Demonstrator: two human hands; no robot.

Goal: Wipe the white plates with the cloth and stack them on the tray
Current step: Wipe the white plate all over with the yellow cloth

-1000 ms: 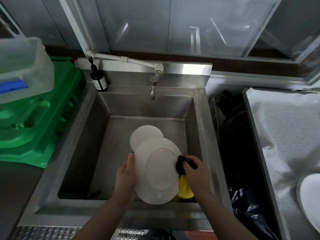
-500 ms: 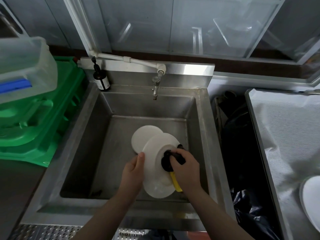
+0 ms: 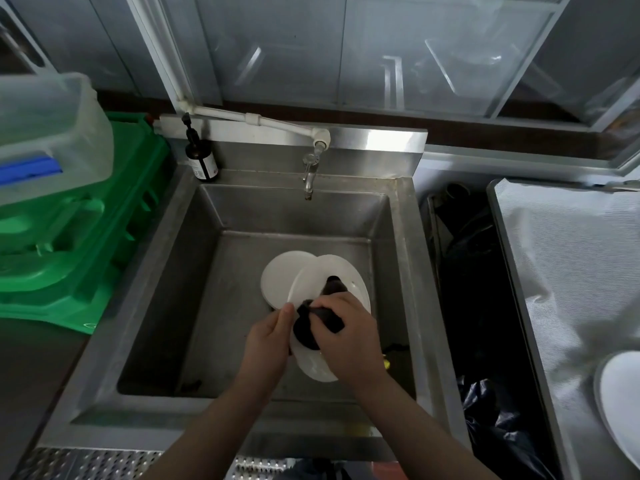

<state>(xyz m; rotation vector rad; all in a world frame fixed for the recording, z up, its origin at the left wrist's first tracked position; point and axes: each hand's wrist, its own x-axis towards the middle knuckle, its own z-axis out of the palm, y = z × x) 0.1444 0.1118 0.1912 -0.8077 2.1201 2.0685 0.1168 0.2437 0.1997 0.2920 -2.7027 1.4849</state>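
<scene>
Over the steel sink [image 3: 145, 292] I hold a white plate [image 3: 313, 277] tilted on edge. My left hand [image 3: 266, 341] grips its left rim, thumb on the face. My right hand [image 3: 349, 337] holds a dark cloth [image 3: 318, 322] and presses it against the plate's face. A second white plate [image 3: 277, 280] lies flat on the sink floor behind it. Another white plate [image 3: 620, 407] rests on the tray [image 3: 554, 271] lined with white cloth at the right edge.
A tap [image 3: 309, 174] juts over the sink's back wall, with a dark pump bottle [image 3: 201, 157] at the back left corner. Green crates [image 3: 69, 258] and a clear tub [image 3: 45, 133] stand to the left. A black bin bag [image 3: 485, 306] fills the gap on the right.
The plate has tipped from nearly face-up to steeply on edge and shifted right. My right hand with the cloth moved from the plate's right rim onto its face, towards my left thumb.
</scene>
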